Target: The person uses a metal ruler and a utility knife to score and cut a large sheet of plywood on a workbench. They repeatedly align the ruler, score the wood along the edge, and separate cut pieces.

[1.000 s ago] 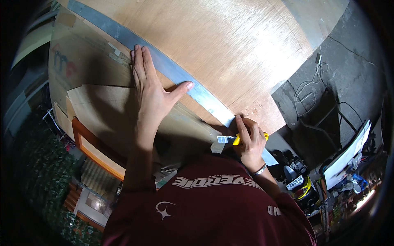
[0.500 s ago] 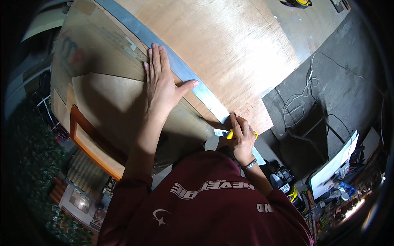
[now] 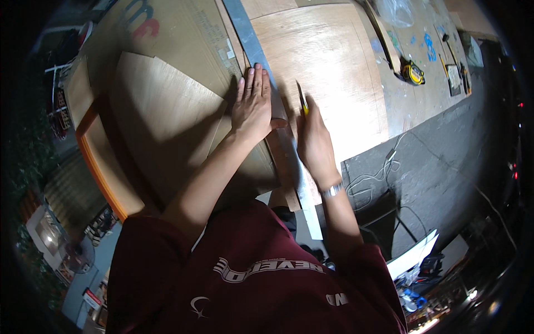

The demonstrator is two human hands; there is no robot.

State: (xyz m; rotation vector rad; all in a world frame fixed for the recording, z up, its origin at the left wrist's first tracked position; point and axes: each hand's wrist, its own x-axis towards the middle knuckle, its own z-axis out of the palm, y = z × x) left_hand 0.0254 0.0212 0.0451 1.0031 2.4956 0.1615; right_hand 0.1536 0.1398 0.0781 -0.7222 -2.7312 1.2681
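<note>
A long metal straightedge (image 3: 242,28) lies across a pale plywood sheet (image 3: 334,53), and its near end hangs out past the sheet. My left hand (image 3: 253,111) rests flat along it, fingers stretched out together and the thumb across the metal. On the other side of the straightedge, my right hand (image 3: 317,142) grips a yellow utility knife (image 3: 304,103). The blade is out and points away from me, over the plywood. Whether its tip touches the wood I cannot tell.
Brown cardboard (image 3: 186,33) covers the left of the table, with another plywood piece (image 3: 161,83) on it. An orange-edged board (image 3: 100,178) stands at the left. A yellow-and-black tape measure (image 3: 413,73) sits far right. White cable (image 3: 361,183) trails over the grey floor.
My right hand has moved away from me with the knife, from the straightedge's near end up beside my left hand. The view has shifted, bringing the tape measure fully into sight.
</note>
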